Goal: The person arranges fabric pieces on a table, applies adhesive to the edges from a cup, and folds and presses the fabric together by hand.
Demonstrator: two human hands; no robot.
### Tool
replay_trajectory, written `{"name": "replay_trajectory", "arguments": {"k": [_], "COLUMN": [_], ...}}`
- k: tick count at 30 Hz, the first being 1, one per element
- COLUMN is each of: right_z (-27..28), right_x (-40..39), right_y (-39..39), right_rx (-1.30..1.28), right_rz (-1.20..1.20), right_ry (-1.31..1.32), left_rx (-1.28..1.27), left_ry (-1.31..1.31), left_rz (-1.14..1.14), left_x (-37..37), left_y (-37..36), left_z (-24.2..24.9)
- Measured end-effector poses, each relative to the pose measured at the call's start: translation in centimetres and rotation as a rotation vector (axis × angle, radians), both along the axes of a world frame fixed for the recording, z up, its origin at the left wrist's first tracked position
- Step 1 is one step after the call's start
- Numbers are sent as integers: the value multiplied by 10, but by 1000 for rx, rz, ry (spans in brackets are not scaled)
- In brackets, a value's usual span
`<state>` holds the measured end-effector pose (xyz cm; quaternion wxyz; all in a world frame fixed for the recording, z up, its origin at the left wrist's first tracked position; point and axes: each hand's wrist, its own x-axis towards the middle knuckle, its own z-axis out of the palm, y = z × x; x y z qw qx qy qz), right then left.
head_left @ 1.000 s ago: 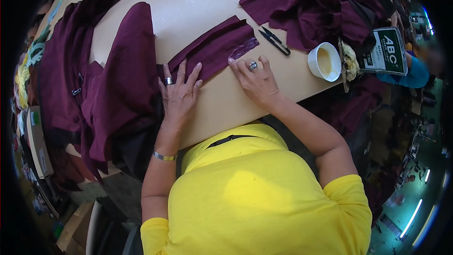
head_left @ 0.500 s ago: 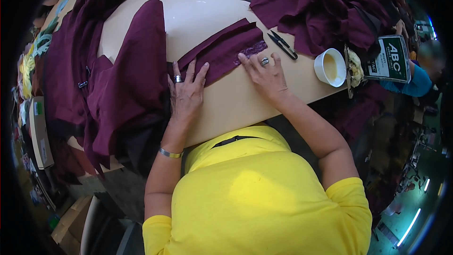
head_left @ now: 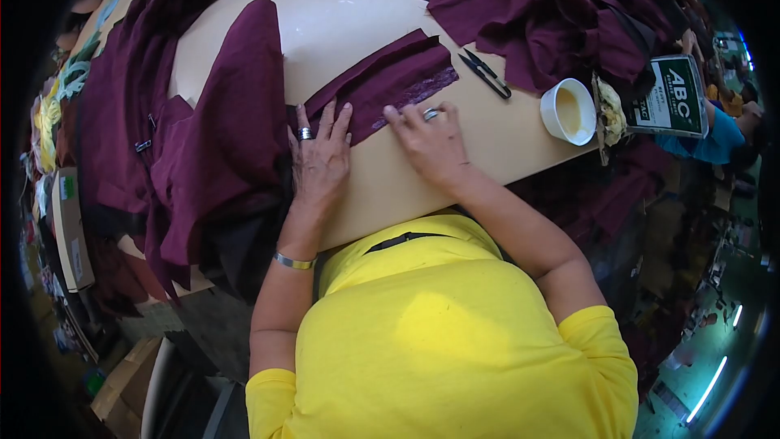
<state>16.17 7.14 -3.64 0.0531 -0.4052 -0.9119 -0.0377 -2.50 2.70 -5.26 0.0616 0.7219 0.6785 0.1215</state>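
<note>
The maroon strip [head_left: 382, 77] is laid diagonally on the table [head_left: 366, 199], in front of the person's torso. Its left end is overlapped by the left hand [head_left: 318, 164], and its lower long edge is met by the right hand [head_left: 426, 145]. The left-hand fingers are extended and spread, released from any grip, with the tips rested on the cloth. The right-hand fingers are bent, with the index fingertip placed at the lower edge; whether cloth is pinched cannot be told.

An open span of tabletop is provided between the strip and the near table edge, and a wider one beyond the strip. On the left, the span is bounded by the large maroon cloth [head_left: 223, 114], draped over the near edge. On the right, the black snips [head_left: 486, 75] are positioned just beside the strip's end, with the white cup [head_left: 567, 114] farther right, near the table edge. The crumpled maroon pile [head_left: 544, 16] is located beyond the snips.

The strip is woven and matt, with a raised lengthwise fold along its upper side and a glossy, uneven band [head_left: 428, 89] along its lower side. The cup is round and smooth-walled; pale tan matter is contained in it. A rectangular, green-and-white can [head_left: 670, 97] is marked "ABC".
</note>
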Motion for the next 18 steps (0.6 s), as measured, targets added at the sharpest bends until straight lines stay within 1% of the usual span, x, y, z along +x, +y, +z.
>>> {"name": "replay_trajectory", "arguments": {"k": [2, 5, 7, 9, 10, 11, 14, 18], "right_z": [-6, 15, 22, 43, 53, 67, 73, 64], "right_x": [-13, 2, 45, 102, 131, 154, 190, 200], "right_y": [-11, -2, 13, 24, 28, 26, 19, 19], "right_rx": [41, -271, -269, -16, 13, 107, 134, 33], "right_rz": [48, 60, -135, -349, -462, -448, -551, -623], "right_ry": [48, 119, 205, 279, 205, 100, -128, -191], "left_rx": [-7, -26, -22, -39, -48, -57, -78, -78], "left_ry": [8, 36, 55, 78, 75, 76, 90, 112], "left_rz": [-2, -13, -22, -20, -20, -18, -14, -17], "left_x": [1, -1, -1, -1, -1, -1, -1, -1], "left_y": [0, 0, 0, 0, 1, 1, 1, 1], "left_z": [1, 0, -1, -1, -1, -1, 1, 1]}}
